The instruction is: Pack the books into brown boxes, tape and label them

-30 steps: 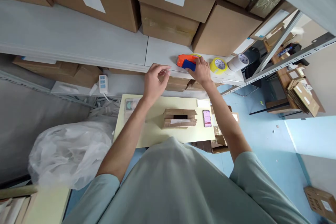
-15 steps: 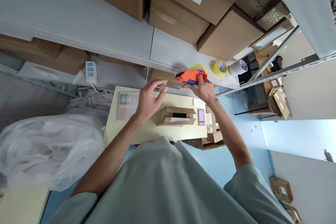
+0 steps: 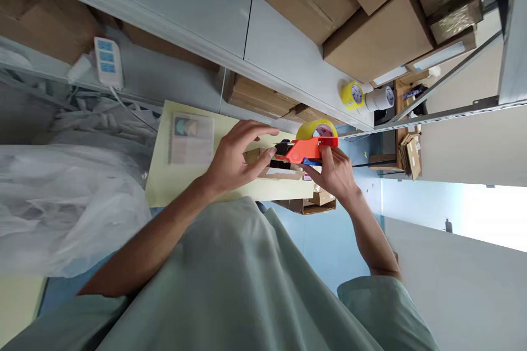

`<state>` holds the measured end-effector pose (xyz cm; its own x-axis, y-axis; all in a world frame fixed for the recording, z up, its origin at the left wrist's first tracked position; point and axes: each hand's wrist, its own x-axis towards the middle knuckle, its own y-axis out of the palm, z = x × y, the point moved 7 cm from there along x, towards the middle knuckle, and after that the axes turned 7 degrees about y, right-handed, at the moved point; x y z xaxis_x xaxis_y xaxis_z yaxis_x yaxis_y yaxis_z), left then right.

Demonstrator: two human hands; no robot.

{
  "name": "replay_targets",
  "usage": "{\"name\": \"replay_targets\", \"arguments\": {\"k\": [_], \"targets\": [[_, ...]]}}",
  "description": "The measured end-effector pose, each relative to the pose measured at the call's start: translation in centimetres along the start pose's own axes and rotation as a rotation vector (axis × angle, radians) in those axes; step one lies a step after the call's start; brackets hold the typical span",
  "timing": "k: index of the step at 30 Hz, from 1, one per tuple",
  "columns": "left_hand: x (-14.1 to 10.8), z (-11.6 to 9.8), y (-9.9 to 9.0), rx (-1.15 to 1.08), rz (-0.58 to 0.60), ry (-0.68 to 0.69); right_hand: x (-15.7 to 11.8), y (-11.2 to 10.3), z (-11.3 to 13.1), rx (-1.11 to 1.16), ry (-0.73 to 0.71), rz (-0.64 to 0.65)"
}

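My right hand point(image 3: 335, 170) is wrapped round the handle of an orange tape dispenser point(image 3: 307, 149), which carries a yellow tape roll point(image 3: 308, 129). The dispenser's dark front end points left. My left hand point(image 3: 239, 156) is at that end, thumb and fingers apart, with the thumb tip close to it; whether they touch is hard to tell. Below both hands, a small cardboard box point(image 3: 284, 174) lies on the cream table point(image 3: 160, 175), partly hidden by the dispenser and my left hand.
A clear plastic case point(image 3: 191, 140) lies on the table's left part. Beyond stands a grey shelf point(image 3: 284, 38) with cartons, another yellow tape roll point(image 3: 352, 95) and a white roll point(image 3: 379, 98). A power strip point(image 3: 108, 63) hangs at left, above plastic wrapping point(image 3: 69, 208).
The dispenser has come down and nearer, over the small box, in my right hand. My left hand is now beside its front end. The view has shifted and turned.
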<state>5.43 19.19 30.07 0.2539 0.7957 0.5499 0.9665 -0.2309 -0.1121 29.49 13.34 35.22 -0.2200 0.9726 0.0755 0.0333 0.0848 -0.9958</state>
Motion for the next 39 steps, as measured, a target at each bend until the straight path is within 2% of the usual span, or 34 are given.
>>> {"name": "replay_targets", "arguments": {"k": [4,8,11,15,19,23,25,27,30,32,35,39], "targets": [[-0.4,0.5,0.0,-0.020,0.012,-0.005,-0.2,-0.3,1.5,0.005,-0.074,0.026],[-1.2,1.5,0.3,-0.094,0.032,-0.073,-0.4,0.2,2.1,0.002,-0.061,0.143],[-2.5,2.9,0.8,-0.186,0.057,-0.226,-0.4,0.6,2.7,-0.030,-0.001,0.249],[-5.3,6.2,2.0,-0.304,0.057,-0.493,0.2,1.7,3.4,-0.051,0.125,0.422],[-8.7,9.2,4.6,-0.430,0.018,-0.676,0.9,3.0,3.6,-0.041,0.282,0.672],[-11.3,10.2,7.3,-0.568,0.001,-0.805,1.5,2.6,3.8,-0.076,0.316,0.871],[-12.1,10.9,7.1,-0.586,-0.033,-0.828,1.7,1.6,3.3,-0.119,0.311,0.952],[-13.1,12.4,5.6,-0.544,-0.092,-0.852,2.0,0.5,2.1,-0.160,0.338,1.016],[-15.5,16.2,3.1,-0.454,-0.167,-0.927,2.5,-1.0,0.0,-0.180,0.446,1.044],[-17.0,18.4,2.8,-0.456,-0.170,-0.958,2.8,-1.4,-0.7,-0.143,0.502,1.059],[-18.3,20.3,4.4,-0.513,-0.187,-0.972,3.4,-1.7,-0.4,-0.090,0.527,1.076],[-18.4,21.3,7.7,-0.557,-0.225,-0.970,4.4,-2.3,0.4,-0.107,0.530,1.024]]}}
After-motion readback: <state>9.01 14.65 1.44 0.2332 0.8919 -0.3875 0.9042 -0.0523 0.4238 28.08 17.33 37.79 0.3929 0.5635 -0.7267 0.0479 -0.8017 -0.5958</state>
